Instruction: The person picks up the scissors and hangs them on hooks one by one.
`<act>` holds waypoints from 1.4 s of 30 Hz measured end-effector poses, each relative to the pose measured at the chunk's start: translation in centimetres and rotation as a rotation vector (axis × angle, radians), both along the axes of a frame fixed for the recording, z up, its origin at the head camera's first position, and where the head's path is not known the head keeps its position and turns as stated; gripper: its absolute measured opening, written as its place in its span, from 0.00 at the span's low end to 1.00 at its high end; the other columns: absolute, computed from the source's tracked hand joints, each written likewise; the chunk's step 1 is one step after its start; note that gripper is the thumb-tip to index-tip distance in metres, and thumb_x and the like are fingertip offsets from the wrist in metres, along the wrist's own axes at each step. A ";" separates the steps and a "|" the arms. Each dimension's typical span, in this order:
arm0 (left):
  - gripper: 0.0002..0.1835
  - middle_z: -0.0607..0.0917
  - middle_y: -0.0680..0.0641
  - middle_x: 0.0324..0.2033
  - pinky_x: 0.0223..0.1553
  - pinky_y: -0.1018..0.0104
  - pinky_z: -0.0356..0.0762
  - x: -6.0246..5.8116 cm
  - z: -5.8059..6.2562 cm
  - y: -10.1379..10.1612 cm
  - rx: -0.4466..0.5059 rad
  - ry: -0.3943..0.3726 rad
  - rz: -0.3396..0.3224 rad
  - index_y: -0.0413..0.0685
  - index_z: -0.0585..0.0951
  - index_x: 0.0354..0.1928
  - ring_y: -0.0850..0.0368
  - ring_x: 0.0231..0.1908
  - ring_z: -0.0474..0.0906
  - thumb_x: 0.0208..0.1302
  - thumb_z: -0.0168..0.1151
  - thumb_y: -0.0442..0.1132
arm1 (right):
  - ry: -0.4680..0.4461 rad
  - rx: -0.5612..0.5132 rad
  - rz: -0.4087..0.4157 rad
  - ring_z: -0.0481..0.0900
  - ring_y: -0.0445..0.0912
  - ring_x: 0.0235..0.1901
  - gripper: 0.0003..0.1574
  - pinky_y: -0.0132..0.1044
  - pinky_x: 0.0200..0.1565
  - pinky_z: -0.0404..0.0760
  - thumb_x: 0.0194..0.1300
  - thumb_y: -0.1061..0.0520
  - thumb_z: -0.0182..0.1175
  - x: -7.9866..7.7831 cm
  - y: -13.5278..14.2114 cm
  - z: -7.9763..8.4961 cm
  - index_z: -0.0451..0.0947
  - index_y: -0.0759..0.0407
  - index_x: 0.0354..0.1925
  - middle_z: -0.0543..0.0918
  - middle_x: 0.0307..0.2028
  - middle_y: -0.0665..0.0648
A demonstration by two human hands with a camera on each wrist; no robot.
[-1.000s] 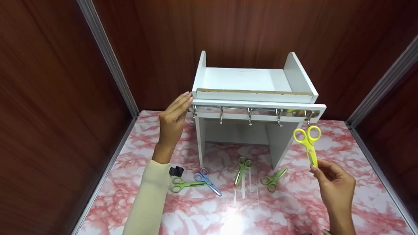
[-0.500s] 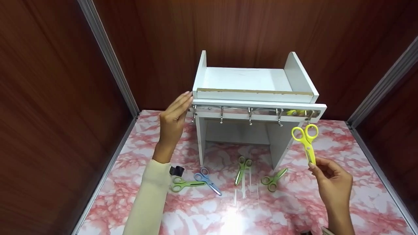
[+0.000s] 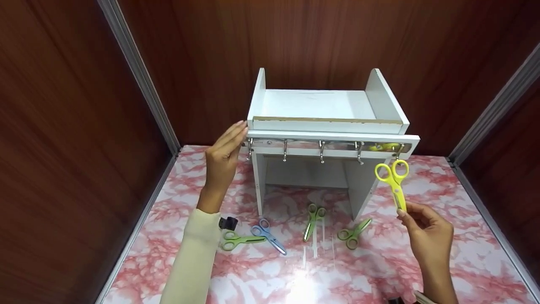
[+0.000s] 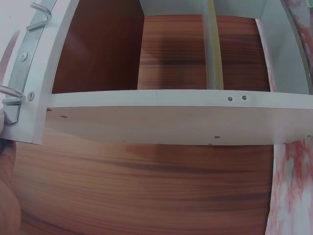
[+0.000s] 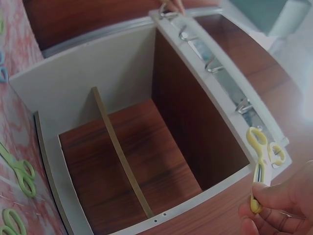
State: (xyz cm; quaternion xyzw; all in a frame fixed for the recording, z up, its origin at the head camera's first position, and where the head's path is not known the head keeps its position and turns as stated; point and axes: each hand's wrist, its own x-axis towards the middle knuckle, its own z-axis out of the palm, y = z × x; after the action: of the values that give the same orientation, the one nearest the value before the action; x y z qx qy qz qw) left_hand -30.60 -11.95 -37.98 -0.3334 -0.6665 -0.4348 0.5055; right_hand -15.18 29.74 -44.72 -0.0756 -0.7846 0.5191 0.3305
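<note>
The right hand (image 3: 432, 236) is pinching yellow scissors (image 3: 395, 183) by the blade end between thumb and fingers, its forearm slanting up from the lower right and the finger loops pointing upward. Those loops are showing close to the lower end of the rightmost hook (image 3: 398, 153); whether they are touching it cannot be told. The left hand (image 3: 222, 153) is lying against the left front edge of a white shelf unit (image 3: 329, 126), its fingers straight, close together and pointing up and away, not curling round anything in the head view; a pale sleeve (image 3: 192, 253) is covering that forearm. Along the unit's front a metal rail (image 3: 303, 145) is carrying a row of hooks, and the unit's right side panel (image 3: 365, 185) is standing behind and left of the raised scissors. On the marbled table (image 3: 156, 253), three green scissors (image 3: 311, 228) and blue scissors (image 3: 268, 237) are lying spread out, a small dark object (image 3: 230, 223) is sitting near the left sleeve, and dark wood panels (image 3: 316, 38) are enclosing the space
</note>
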 end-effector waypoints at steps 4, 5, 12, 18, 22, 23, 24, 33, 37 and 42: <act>0.14 0.87 0.40 0.51 0.61 0.59 0.79 0.0 0.0 -0.2 0.001 0.007 -0.001 0.36 0.88 0.49 0.44 0.56 0.83 0.62 0.66 0.21 | 0.012 -0.010 0.013 0.84 0.35 0.28 0.12 0.21 0.32 0.82 0.61 0.71 0.70 -0.4 0.0 -0.4 0.86 0.70 0.45 0.86 0.30 0.45; 0.14 0.87 0.40 0.51 0.61 0.59 0.79 0.0 0.0 -0.2 0.001 0.009 -0.001 0.36 0.88 0.49 0.44 0.56 0.83 0.62 0.66 0.21 | 0.016 -0.010 0.014 0.84 0.35 0.27 0.12 0.21 0.32 0.82 0.61 0.72 0.70 -0.5 0.1 -0.5 0.86 0.70 0.44 0.86 0.30 0.44; 0.14 0.87 0.40 0.51 0.62 0.59 0.79 -0.1 0.0 -0.3 0.000 0.007 0.004 0.36 0.88 0.49 0.43 0.56 0.83 0.63 0.66 0.22 | 0.024 -0.013 0.021 0.83 0.35 0.27 0.11 0.21 0.32 0.83 0.61 0.72 0.69 -0.9 -0.1 -0.5 0.86 0.70 0.44 0.86 0.30 0.45; 0.14 0.87 0.40 0.52 0.62 0.59 0.78 -0.1 -0.1 -0.4 -0.004 -0.001 0.012 0.36 0.88 0.50 0.45 0.57 0.82 0.63 0.65 0.22 | 0.031 -0.007 0.026 0.83 0.35 0.27 0.11 0.21 0.32 0.82 0.60 0.72 0.69 -1.2 -0.1 -0.9 0.86 0.70 0.43 0.86 0.30 0.47; 0.14 0.87 0.41 0.52 0.62 0.59 0.78 -0.1 0.0 -0.4 -0.005 -0.001 0.010 0.36 0.88 0.50 0.45 0.57 0.82 0.64 0.65 0.22 | 0.033 -0.014 0.023 0.83 0.35 0.26 0.11 0.20 0.31 0.82 0.60 0.73 0.69 -1.5 0.0 -1.2 0.86 0.70 0.43 0.86 0.29 0.49; 0.14 0.87 0.41 0.52 0.62 0.59 0.78 -0.2 0.0 -0.4 -0.004 0.000 0.009 0.36 0.88 0.50 0.45 0.57 0.82 0.64 0.65 0.22 | 0.033 -0.015 0.021 0.82 0.35 0.26 0.11 0.20 0.31 0.82 0.60 0.73 0.69 -1.5 0.0 -1.2 0.86 0.70 0.43 0.86 0.29 0.49; 0.14 0.87 0.41 0.52 0.62 0.59 0.78 -0.2 0.0 -0.4 -0.003 0.000 0.008 0.36 0.88 0.50 0.45 0.57 0.82 0.63 0.65 0.22 | 0.032 -0.018 0.020 0.82 0.35 0.26 0.11 0.21 0.31 0.82 0.60 0.73 0.69 -1.6 0.0 -1.3 0.86 0.70 0.43 0.86 0.29 0.49; 0.14 0.87 0.41 0.52 0.61 0.59 0.79 -0.3 0.0 -0.4 -0.002 0.003 0.008 0.36 0.88 0.49 0.45 0.56 0.83 0.63 0.66 0.22 | 0.033 -0.020 0.012 0.83 0.34 0.26 0.12 0.19 0.31 0.81 0.60 0.74 0.69 -1.6 -0.1 -1.2 0.85 0.74 0.44 0.87 0.30 0.46; 0.14 0.87 0.41 0.52 0.61 0.59 0.79 -0.2 0.0 -0.3 -0.001 0.004 0.010 0.36 0.88 0.49 0.45 0.56 0.83 0.63 0.66 0.22 | 0.033 -0.016 0.004 0.83 0.34 0.26 0.11 0.20 0.32 0.82 0.61 0.71 0.70 -1.8 0.0 -1.4 0.86 0.70 0.44 0.86 0.30 0.45; 0.14 0.87 0.41 0.52 0.61 0.59 0.79 -0.2 0.0 -0.3 -0.004 0.005 0.015 0.36 0.88 0.50 0.45 0.57 0.82 0.63 0.66 0.22 | 0.029 -0.029 -0.005 0.83 0.34 0.27 0.11 0.20 0.32 0.83 0.61 0.71 0.70 -1.9 0.0 -1.6 0.86 0.70 0.44 0.86 0.30 0.43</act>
State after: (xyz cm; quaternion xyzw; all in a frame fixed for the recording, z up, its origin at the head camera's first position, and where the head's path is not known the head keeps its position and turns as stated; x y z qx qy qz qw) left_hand -30.77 -12.25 -37.95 -0.3306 -0.6687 -0.4287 0.5097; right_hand -17.04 29.70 -46.30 -0.0749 -0.7720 0.5306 0.3419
